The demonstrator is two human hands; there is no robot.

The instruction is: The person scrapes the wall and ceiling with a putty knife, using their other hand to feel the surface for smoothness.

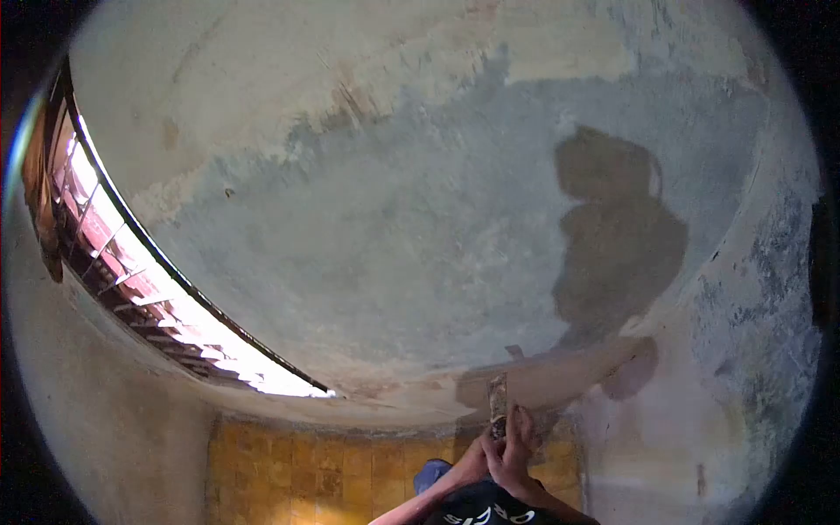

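Note:
A scraper (498,398) with a flat, stained blade points up toward the wall, held in front of my chest. My left hand (475,457) comes in from the lower left and closes at the base of its dark handle. From the lower right, my right hand (513,451) meets it there, gripping the handle too, with fingers bent up beside the blade. The two hands touch, and partly hide the handle. The blade appears apart from the wall surface.
A wall (394,236) with a large grey patch and paler, rough areas fills the view. My shadow (617,236) falls on it at the right. A barred window (166,297) lets in bright light on the left. Yellow-orange floor tiles (332,468) lie below.

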